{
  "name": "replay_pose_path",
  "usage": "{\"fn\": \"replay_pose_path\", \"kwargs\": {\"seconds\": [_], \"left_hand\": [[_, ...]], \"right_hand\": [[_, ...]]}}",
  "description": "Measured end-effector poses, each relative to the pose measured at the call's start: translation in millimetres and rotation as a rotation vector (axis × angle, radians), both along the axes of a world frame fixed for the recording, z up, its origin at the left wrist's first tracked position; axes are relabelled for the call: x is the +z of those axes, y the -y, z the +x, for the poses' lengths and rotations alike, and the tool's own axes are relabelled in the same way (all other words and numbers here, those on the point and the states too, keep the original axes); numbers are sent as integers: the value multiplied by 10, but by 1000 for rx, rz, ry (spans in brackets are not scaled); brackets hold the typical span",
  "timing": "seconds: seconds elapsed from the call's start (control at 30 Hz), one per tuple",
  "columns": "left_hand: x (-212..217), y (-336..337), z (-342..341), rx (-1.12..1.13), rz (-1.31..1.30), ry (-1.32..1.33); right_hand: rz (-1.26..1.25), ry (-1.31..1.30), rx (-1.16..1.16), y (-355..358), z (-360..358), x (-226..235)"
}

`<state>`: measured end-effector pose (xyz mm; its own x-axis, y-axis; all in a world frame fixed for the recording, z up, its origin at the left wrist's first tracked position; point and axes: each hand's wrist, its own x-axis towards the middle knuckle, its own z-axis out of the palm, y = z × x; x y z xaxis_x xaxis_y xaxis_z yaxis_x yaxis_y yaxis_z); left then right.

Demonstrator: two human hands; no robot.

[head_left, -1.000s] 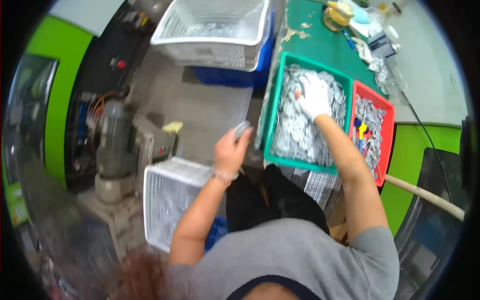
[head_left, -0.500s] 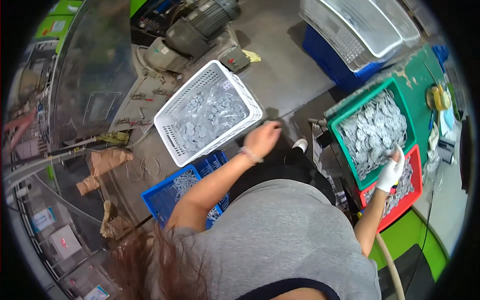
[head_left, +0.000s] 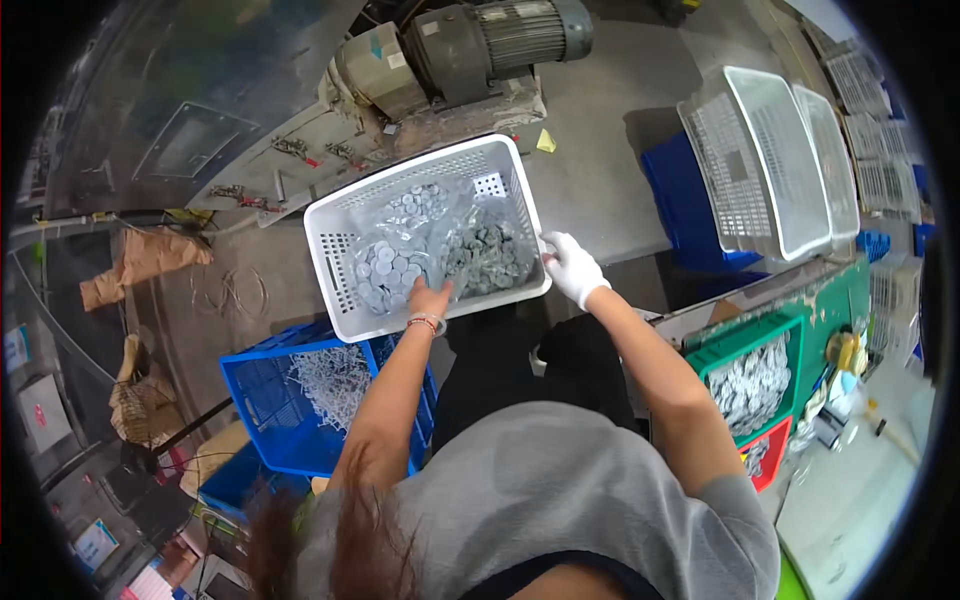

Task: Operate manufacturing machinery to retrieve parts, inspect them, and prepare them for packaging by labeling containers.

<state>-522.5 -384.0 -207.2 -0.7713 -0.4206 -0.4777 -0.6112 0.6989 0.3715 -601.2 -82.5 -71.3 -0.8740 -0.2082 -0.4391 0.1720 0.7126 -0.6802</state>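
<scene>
A white perforated plastic basket (head_left: 325,228) stands in front of me, with clear plastic bags of small round grey discs (head_left: 388,268) and darker small parts (head_left: 490,250) inside. My bare left hand (head_left: 430,300) reaches over its near rim, thumb and fingers apart beside the bagged discs; the fingertips are partly hidden. My right hand (head_left: 573,270), in a white glove, has its fingers hooked over the basket's right rim.
Blue crates (head_left: 262,400) with thin light pieces stand at near left. On the green table (head_left: 835,290) at right are a green tray (head_left: 797,352) of flat grey pieces and a red tray (head_left: 775,465). Behind are a motor (head_left: 520,40) and stacked white baskets (head_left: 735,170).
I have turned toward the white basket. My right hand has left the tray of grey pieces and come to the basket's right rim; my left hand has moved over the near rim.
</scene>
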Motion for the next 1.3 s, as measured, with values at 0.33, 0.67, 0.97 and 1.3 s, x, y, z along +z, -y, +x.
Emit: {"fn": "replay_pose_path", "kwargs": {"seconds": [0.33,0.67,0.97,1.3], "left_hand": [[-613,141,41,-3,-8,382],[-419,652,241,89,249,205],[682,392,-142,355,772,-36],[3288,18,-629,263,709,-381]], "right_hand": [[380,280,51,1003,-1309,-1809],[277,196,874,915,-623,-1793],[-372,313,-79,642,-613,-633],[-803,-138,58,260,-601,1087]]}}
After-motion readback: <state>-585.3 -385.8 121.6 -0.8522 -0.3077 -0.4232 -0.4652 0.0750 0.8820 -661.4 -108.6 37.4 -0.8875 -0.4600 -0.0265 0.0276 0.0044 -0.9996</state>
